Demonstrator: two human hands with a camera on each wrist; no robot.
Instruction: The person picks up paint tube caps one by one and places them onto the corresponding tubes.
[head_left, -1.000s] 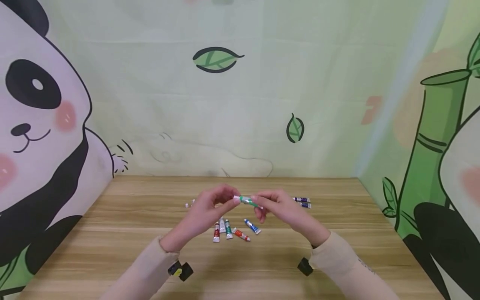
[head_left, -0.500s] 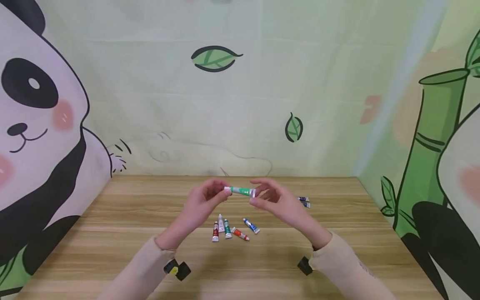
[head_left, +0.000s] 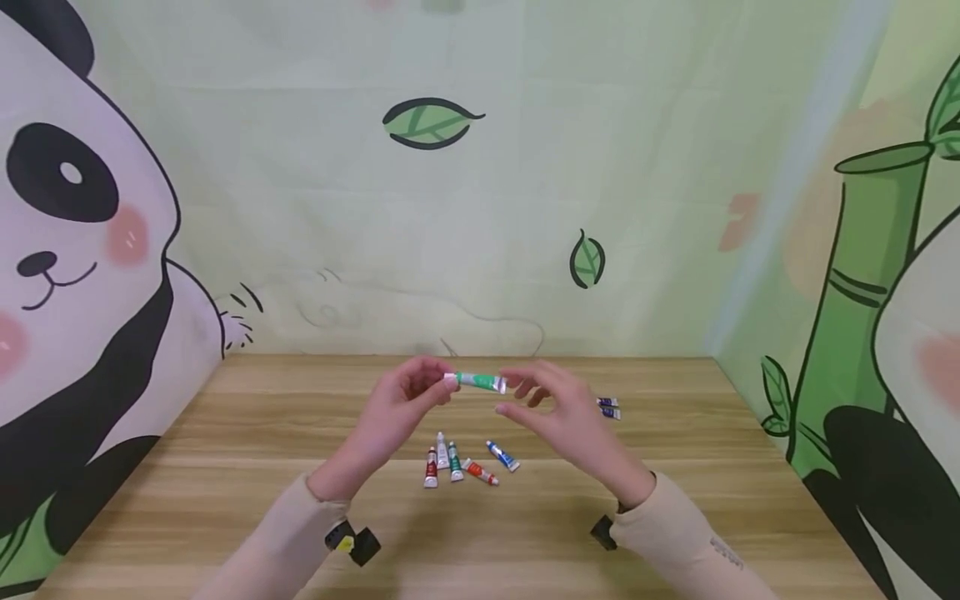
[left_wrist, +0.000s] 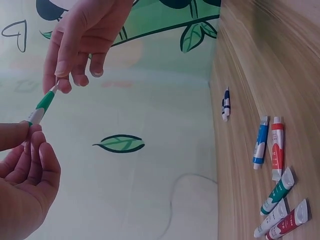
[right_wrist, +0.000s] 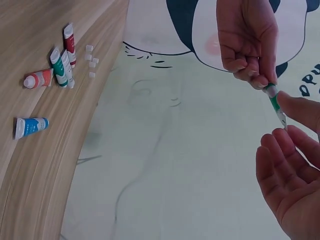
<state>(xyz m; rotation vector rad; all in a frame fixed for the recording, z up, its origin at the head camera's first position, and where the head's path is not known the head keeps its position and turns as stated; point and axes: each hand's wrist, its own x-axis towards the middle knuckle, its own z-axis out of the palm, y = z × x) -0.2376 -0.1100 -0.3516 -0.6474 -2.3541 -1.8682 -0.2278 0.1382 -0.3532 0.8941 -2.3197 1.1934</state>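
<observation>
My left hand (head_left: 395,410) pinches a light green paint tube (head_left: 482,381) by its capped end, between thumb and fingers, above the table. The tube lies nearly level in the head view, its flat crimped end pointing right. At that end my right hand (head_left: 567,408) stands with thumb and fingers spread. Its index fingertip is right at the crimp, while the thumb sits apart below, as the right wrist view shows. Under the hands lie a dark red tube (head_left: 431,468), a white tube (head_left: 442,451), a dark green tube (head_left: 455,462), an orange-red tube (head_left: 481,472) and a blue tube (head_left: 502,456).
Two dark blue tubes (head_left: 609,407) lie side by side beyond the right hand. Several small white pieces (right_wrist: 91,62) rest on the wooden table (head_left: 300,433), hidden by the left hand in the head view. A panda-printed backdrop (head_left: 480,208) rises behind the table.
My right hand has let go of the green tube's crimped end and spread its fingers. My left hand has moved slightly left and up with the tube, which now lies more level.
</observation>
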